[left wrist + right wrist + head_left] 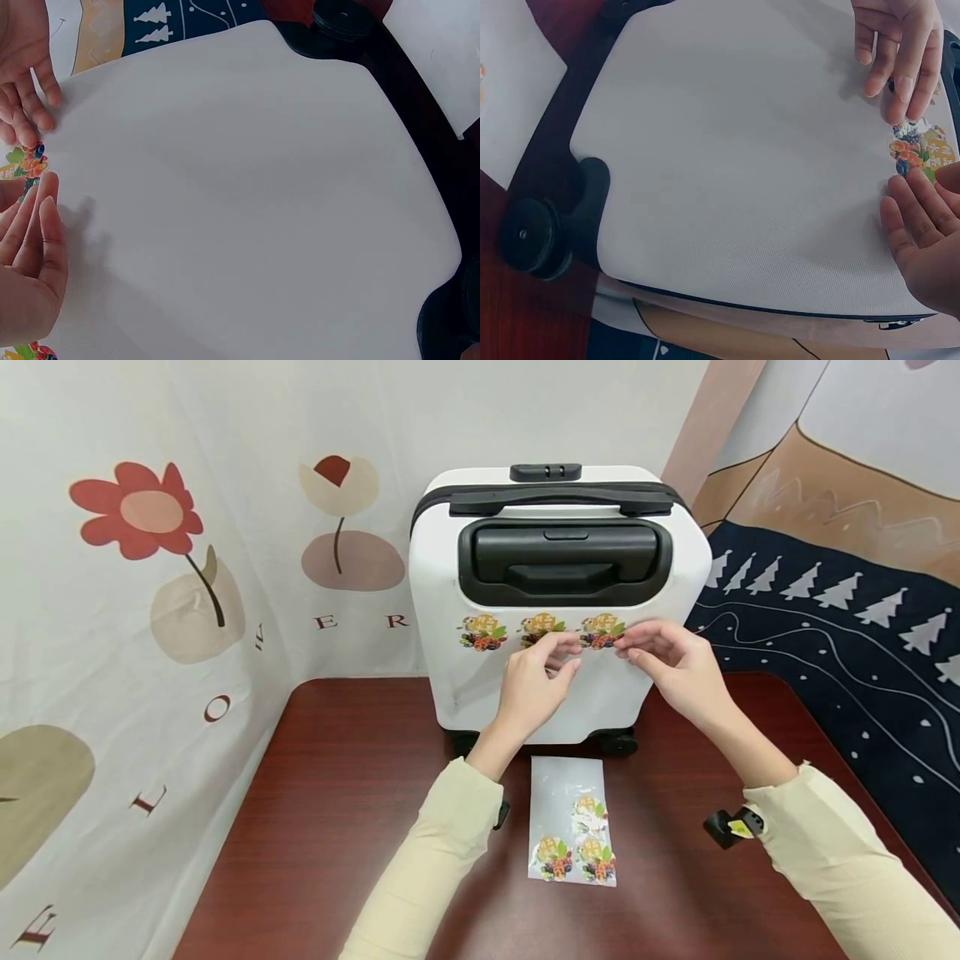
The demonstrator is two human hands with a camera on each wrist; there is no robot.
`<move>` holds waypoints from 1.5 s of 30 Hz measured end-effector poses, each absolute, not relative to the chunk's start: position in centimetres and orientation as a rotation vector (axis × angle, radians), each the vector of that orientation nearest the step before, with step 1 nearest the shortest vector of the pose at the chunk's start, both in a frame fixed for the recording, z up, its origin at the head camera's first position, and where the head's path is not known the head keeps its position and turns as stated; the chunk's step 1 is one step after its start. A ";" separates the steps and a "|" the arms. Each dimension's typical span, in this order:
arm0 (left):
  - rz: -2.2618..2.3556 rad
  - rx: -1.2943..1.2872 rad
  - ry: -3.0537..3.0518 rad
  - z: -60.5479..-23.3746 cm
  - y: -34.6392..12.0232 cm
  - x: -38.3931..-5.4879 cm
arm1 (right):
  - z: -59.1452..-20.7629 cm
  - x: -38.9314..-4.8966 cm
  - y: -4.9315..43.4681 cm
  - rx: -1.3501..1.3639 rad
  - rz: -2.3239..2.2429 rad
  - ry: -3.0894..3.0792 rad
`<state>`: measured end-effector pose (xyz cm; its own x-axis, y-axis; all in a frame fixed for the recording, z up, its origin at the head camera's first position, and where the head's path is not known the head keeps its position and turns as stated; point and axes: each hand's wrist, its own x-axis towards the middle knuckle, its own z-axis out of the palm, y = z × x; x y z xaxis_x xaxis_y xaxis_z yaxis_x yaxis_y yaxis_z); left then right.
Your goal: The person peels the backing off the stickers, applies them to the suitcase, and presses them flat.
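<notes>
Upright on the table stands a white suitcase (465, 693) with a black recessed handle (566, 556). Below the handle is a row of three fruit stickers: a left one (482, 633), a middle one (540, 623) partly covered by my left hand, and a right one (600, 628). My left hand (534, 683) has its fingertips at the left side of the right sticker, fingers loosely extended. From the other side, my right hand (675, 668) touches that sticker's edge with its fingertips. In the right wrist view the sticker (919, 150) appears between both sets of fingertips, against the suitcase.
A white sticker sheet (551, 785) bearing three fruit stickers lies on the dark red wooden table (337, 810), in front of the suitcase. Black wheels (618, 742) sit at the suitcase's base. Behind hangs a printed cloth (247, 460), with a dark tree-patterned one (825, 635) to the right.
</notes>
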<state>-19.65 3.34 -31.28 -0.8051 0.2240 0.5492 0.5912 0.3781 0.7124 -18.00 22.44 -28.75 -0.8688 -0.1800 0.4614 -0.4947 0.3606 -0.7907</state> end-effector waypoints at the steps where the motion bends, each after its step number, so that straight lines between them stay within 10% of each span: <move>1: -1.403 -0.710 -2.279 -31.4 3.3 -19.6 | -28.8 -18.0 22.4 0.597 1.511 -2.332; 45: -1.527 -0.607 -2.416 -37.9 1.5 -18.5 | -33.1 -17.3 23.4 0.554 1.551 -2.395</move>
<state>-18.50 1.49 -37.90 -0.8905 0.2256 0.3950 0.4536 0.3752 0.8084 -17.29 23.45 -33.12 -0.9009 -0.1851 0.3925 -0.4339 0.3665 -0.8230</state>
